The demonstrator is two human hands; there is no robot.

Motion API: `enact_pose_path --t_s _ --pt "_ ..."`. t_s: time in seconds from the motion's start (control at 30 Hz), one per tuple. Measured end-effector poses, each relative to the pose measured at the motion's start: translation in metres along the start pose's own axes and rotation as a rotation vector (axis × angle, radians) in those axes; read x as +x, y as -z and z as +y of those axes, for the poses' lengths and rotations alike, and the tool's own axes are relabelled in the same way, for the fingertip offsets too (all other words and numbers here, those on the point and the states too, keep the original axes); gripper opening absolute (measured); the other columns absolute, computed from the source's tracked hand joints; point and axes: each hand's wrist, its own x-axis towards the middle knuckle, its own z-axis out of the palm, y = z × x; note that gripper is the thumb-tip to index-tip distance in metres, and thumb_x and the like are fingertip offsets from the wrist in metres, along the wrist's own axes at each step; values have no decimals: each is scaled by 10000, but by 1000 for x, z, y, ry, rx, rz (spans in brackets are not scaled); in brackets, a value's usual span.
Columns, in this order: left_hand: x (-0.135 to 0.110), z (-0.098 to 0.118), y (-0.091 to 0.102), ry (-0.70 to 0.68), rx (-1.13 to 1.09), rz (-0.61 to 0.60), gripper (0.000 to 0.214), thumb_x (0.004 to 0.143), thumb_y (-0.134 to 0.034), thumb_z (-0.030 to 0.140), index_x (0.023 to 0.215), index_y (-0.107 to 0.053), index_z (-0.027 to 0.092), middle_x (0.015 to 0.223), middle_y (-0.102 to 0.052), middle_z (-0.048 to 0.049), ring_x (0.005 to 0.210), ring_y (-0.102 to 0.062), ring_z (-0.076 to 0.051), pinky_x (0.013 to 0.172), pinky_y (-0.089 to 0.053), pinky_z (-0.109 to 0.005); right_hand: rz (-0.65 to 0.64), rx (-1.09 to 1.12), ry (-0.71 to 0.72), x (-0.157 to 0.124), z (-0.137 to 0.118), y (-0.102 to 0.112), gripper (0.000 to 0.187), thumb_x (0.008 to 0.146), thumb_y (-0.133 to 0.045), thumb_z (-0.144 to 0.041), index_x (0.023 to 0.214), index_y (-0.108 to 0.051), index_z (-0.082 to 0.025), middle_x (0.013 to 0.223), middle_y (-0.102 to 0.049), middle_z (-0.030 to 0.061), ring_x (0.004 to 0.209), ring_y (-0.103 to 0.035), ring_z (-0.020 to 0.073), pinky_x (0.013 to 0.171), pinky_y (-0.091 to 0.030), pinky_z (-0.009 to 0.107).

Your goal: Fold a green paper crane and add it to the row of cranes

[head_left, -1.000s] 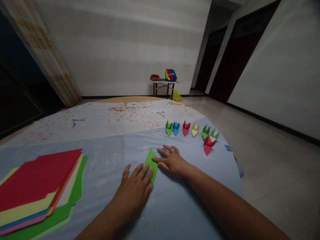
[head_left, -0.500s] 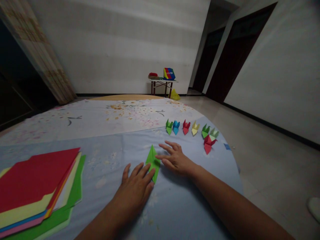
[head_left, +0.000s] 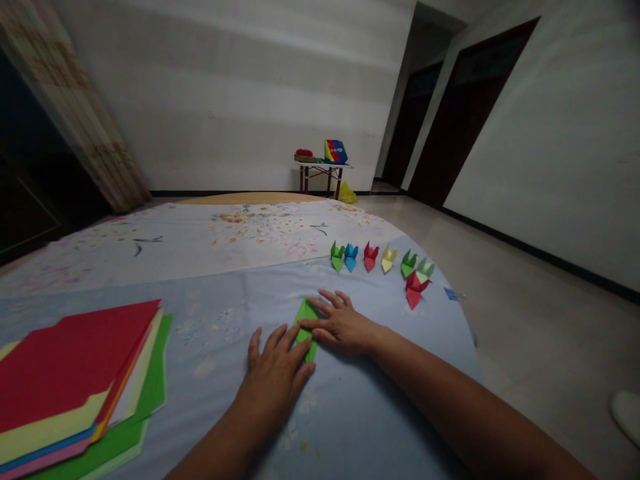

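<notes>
A folded green paper (head_left: pixel 305 329) lies flat on the pale blue cloth (head_left: pixel 350 413) in front of me. My left hand (head_left: pixel 274 375) rests flat on the cloth with fingers stretched out, its fingertips pressing the paper's near left edge. My right hand (head_left: pixel 339 323) lies flat over the paper's right side, fingers spread and pressing down. Neither hand grips the paper.
A stack of coloured paper sheets (head_left: pixel 75 377), red on top, lies at the left. Several small folded paper figures (head_left: pixel 383 263) stand in a row at the far right of the cloth. A small table (head_left: pixel 320 175) with a colourful box stands by the far wall. Bare floor (head_left: pixel 540 320) lies to the right.
My right hand has slid left and down onto the green paper, flattening it. The left hand has stayed in place at the paper's edge.
</notes>
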Motion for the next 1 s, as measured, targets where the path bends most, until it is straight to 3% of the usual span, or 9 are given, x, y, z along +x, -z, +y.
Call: enact_pose_path --t_s 0.37,0.5,0.63,0.8,1.0 --pt "2 -3 -5 -8 25 18 357 843 -470 346 1184 -558 290 1321 -508 -77 1249 -381 -313 1008 -106 -632 -13 12 -107 23 33 0 397 915 -293 -464 1303 -372 -444 1469 -244 12 1357 -95 304 1024 -81 572" --pt "3 -6 -2 -43 54 16 375 839 -462 326 1204 -538 280 1321 -509 -60 1269 -354 -303 1026 -62 -620 34 53 -146 18 28 1 424 920 -276 -455 1330 -362 -388 1469 -243 32 1356 -109 284 1038 -97 540" --pt "3 -4 5 -50 111 -51 468 811 -431 191 1256 -486 323 1368 -461 -32 1304 -303 -289 1033 -39 -610 20 76 -161 10 16 -1 621 847 -380 -563 1399 -228 -323 1492 -154 84 1360 -43 323 1036 -58 567" --pt "-1 1 9 -75 155 -124 504 822 -408 203 1306 -425 342 1409 -399 -59 1329 -247 -308 1014 -11 -636 -64 105 -191 8 9 -3 671 822 -386 -608 1405 -187 -341 1502 -99 89 1361 8 339 1024 -26 590" --pt "-8 -3 12 -78 142 -146 488 819 -428 219 1280 -450 376 1392 -428 -32 1330 -235 -324 1002 14 -646 -82 132 -222 10 11 0 672 818 -401 -607 1402 -180 -358 1502 -85 94 1360 5 342 1028 -36 579"
